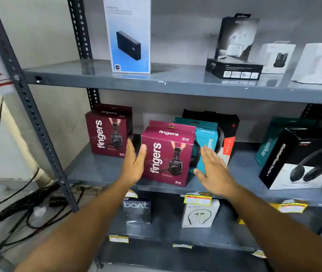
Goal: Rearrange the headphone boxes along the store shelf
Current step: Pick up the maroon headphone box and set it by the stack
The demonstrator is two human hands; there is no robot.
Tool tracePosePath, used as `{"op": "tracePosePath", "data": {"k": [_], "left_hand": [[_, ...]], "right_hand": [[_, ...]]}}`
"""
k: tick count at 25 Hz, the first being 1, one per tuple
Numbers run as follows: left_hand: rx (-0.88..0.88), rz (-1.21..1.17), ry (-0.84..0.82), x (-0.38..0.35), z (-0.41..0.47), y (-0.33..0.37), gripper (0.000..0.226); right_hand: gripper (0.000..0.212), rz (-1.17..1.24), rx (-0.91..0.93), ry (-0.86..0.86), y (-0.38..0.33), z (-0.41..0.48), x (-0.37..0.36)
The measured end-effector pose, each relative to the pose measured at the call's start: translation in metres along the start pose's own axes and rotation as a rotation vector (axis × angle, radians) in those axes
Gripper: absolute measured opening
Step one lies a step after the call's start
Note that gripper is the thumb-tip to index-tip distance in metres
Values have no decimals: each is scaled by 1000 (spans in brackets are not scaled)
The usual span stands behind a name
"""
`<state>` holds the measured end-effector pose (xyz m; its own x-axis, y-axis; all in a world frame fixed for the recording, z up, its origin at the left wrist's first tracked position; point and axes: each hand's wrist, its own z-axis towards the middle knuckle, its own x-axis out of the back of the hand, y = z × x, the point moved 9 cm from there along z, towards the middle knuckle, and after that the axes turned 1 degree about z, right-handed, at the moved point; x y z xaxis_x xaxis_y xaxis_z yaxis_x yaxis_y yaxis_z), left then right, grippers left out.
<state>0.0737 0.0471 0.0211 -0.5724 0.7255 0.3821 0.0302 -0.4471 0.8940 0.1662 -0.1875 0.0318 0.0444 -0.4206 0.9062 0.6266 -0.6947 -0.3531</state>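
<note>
Left hand, right hand spread flat, flanking maroon headset box mid-frame; teal box immediately behind, second maroon box left

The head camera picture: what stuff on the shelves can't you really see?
- Black box, head view: mostly hidden behind the teal box and the front maroon box.
- White box, top shelf: cut off by the right edge.
- Price tags: print too small and blurred.
- Left hand, right hand: open beside the front maroon box; contact unclear from motion blur.
</note>
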Motion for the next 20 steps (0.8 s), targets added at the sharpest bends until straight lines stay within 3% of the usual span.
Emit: {"op": "tracePosePath", "data": {"k": [3, 6, 9, 12, 15, 20], "left_hand": [[210, -235, -48, -11, 7, -25, 91], [219, -325, -146, -21, 1, -26, 54], [145, -346, -39, -7, -2, -37, 30], [66, -360, 88, 18, -14, -34, 31], [-6, -485, 85, 35, -33, -14, 34], [-54, -518, 61, 47, -58, 2, 32]], "right_hand": [[73, 375, -203, -95, -1, 10, -37], [66, 640, -226, -85, -18, 8, -52], [61, 676, -198, 8, -17, 4, -52], [55, 731, -151, 143, -15, -8, -33], [43, 877, -118, 308, -11, -22, -3], [31, 1007, -122, 278, -15, -34, -1]]}}
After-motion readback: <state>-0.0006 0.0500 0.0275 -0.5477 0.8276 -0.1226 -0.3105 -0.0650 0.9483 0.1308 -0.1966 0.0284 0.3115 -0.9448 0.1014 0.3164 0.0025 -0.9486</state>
